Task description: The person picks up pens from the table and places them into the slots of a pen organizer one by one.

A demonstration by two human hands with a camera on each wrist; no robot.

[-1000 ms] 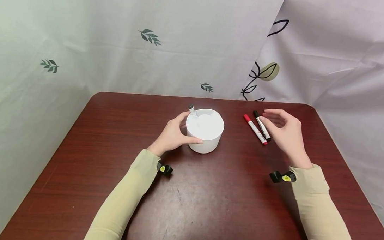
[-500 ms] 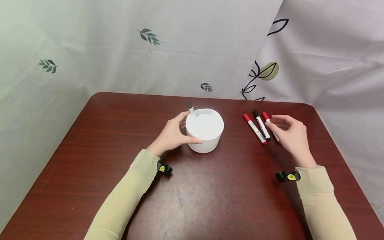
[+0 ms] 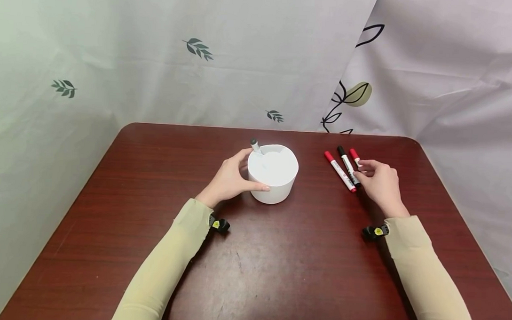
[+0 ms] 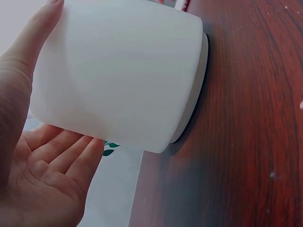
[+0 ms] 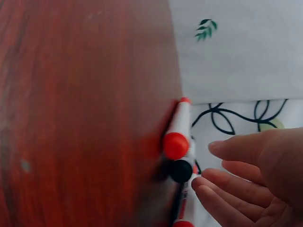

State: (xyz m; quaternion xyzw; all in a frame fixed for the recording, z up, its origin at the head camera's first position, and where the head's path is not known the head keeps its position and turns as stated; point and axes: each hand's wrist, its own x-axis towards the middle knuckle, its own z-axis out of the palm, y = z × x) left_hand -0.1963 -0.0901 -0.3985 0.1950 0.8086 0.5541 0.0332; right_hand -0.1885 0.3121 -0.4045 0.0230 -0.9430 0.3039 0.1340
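Note:
My left hand point(image 3: 227, 180) holds a round white tub point(image 3: 276, 193) from its left side. The thumb lies along the near wall, and the fingers reach round the back. A marker with a dark end point(image 3: 256, 146) leans inside, sticking up past the rim. On the right, my right hand point(image 3: 380, 185) hovers close by three whiteboard markers: a red one point(image 3: 340, 172), a black one point(image 3: 346, 164) and a second red one point(image 3: 354, 154). The hand covers much of the second red marker in the head view. In the right wrist view, thumb and fingers point(image 5: 232, 194) are spread apart, with nothing between them.
A dark red-brown wooden table point(image 3: 269, 273) lies beneath everything. Pale fabric point(image 3: 242, 60) with leaf prints hangs behind its far edge and along both sides. Black cameras point(image 3: 374, 232) are strapped to both wrists.
My right hand first shifted right, uncovering the second red marker, then came back left and lower over it. The left hand and the tub have stayed in place.

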